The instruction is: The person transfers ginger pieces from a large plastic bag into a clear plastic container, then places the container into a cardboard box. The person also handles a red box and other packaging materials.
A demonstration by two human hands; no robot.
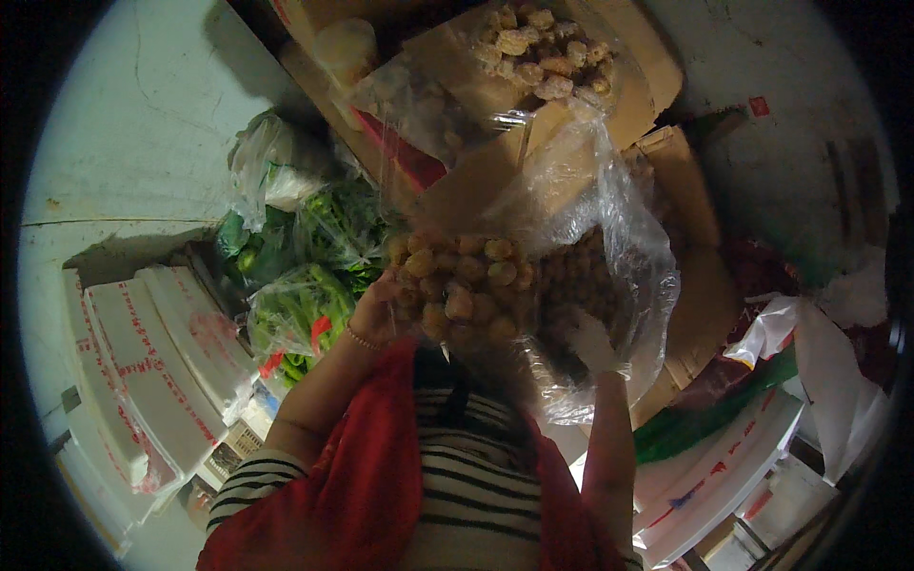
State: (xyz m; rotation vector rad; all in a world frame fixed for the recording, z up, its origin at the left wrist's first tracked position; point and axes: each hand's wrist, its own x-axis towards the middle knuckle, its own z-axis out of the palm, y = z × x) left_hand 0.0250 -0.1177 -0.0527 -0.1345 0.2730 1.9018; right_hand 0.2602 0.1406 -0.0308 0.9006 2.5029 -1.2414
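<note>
My left hand (pixel 382 307) grips the left edge of a clear plastic package of round brown food pieces (pixel 464 285), held in front of my body. Just right of it, a large clear plastic bag (pixel 643 285) with its mouth spread holds many smaller-looking round brown pieces (pixel 582 275). Inside that bag, my right hand (pixel 585 332) reaches down among the contents; its fingers are in shadow, so whether they hold anything is unclear. The hand looks pale, perhaps gloved. Beyond, lumpy light-brown pieces (pixel 550 53) lie in clear plastic over a cardboard box (pixel 664 64).
At the left are clear bags of green peppers (pixel 310 307) and leafy greens (pixel 332 218), beside white foam boxes (pixel 150 364) with red-printed tape. More cardboard (pixel 703 314), a green bag (pixel 714 407) and a white foam box (pixel 721 471) stand on the right.
</note>
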